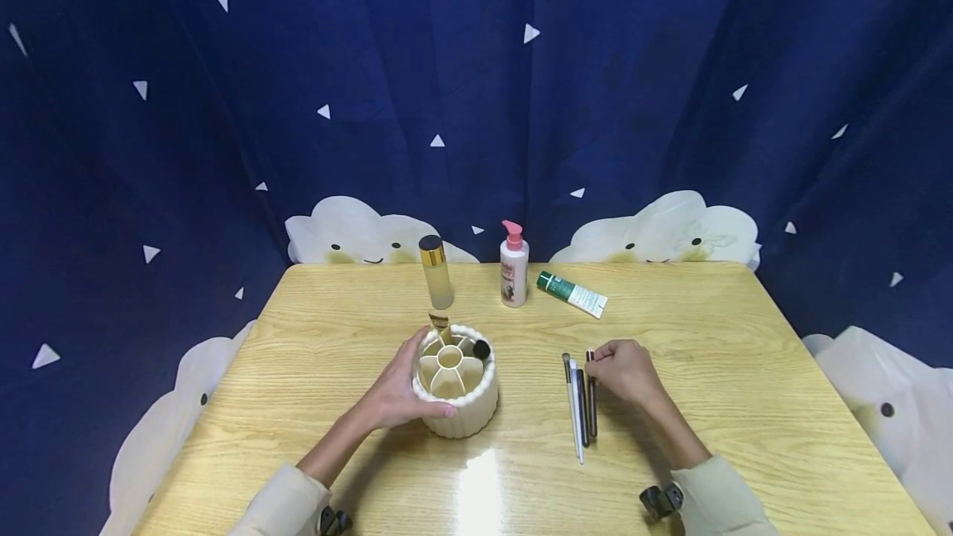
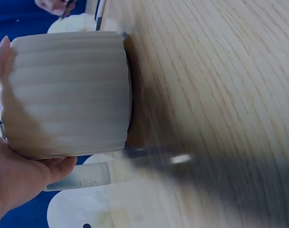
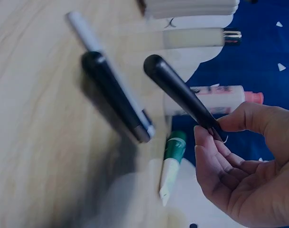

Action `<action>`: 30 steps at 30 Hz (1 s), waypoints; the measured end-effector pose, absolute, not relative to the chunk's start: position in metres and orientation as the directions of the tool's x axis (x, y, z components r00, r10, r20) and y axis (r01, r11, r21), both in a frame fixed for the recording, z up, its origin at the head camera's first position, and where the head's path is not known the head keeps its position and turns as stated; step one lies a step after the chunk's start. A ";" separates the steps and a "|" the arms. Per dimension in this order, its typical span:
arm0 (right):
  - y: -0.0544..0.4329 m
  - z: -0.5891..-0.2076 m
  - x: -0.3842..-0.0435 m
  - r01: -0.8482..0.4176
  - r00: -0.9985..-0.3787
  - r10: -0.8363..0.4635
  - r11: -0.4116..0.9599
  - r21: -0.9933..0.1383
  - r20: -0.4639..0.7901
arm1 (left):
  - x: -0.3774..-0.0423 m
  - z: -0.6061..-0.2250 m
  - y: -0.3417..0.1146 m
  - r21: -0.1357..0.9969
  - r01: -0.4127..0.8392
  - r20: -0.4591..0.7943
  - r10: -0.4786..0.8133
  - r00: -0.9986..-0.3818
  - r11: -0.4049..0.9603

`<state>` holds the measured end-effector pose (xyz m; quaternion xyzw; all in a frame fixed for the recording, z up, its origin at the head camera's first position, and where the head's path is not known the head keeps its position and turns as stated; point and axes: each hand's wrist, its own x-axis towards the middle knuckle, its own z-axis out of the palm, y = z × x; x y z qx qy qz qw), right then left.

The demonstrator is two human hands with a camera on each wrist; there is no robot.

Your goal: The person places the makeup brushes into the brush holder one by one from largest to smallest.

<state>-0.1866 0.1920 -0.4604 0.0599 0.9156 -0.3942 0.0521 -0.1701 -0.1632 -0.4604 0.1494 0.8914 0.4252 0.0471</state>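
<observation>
My left hand (image 1: 404, 383) grips the left side of a cream, ribbed round brush holder (image 1: 472, 412), its thumb across the front. Inside, the holder is divided into petal-shaped compartments round a central ring. A gold-coloured item (image 1: 440, 325) and a black-tipped brush (image 1: 481, 349) stick up from it. In the left wrist view the holder's ribbed wall (image 2: 68, 95) hides its inside. My right hand (image 1: 627, 369) pinches a slim black cosmetic pen (image 3: 180, 90) near one end; its rounded other end points away from the fingers. Beside it lie a brush (image 1: 567, 379), a white stick (image 1: 576, 412) and another black stick (image 1: 583, 416).
Behind the holder stands a bottle (image 1: 439, 284) with a gold and black cap. A pink-topped pump bottle (image 1: 514, 275) is to its right. Further right lies a green and white tube (image 1: 572, 294). A dark blue curtain (image 1: 476, 89) hangs behind the wooden table (image 1: 707, 329).
</observation>
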 end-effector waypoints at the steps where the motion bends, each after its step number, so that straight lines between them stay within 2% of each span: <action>1: 0.190 -0.457 -0.186 0.143 -0.989 0.065 0.675 -0.724 -0.134 | -0.170 -0.461 -0.163 0.765 0.228 0.044 0.304 -0.952 0.602; 8: 0.175 -0.439 -0.186 0.048 -0.999 0.037 0.639 -0.768 -0.032 | -0.167 -0.460 -0.161 0.739 0.219 0.045 0.277 -0.960 0.637; 14: 0.160 -0.424 -0.184 -0.042 -0.997 0.034 0.550 -0.834 0.073 | -0.166 -0.460 -0.159 0.724 0.213 0.054 0.255 -0.965 0.656; 30: 0.120 -0.403 -0.177 -0.171 -0.982 0.030 0.285 -0.943 0.187 | -0.161 -0.464 -0.153 0.759 0.200 0.089 0.206 -0.975 0.620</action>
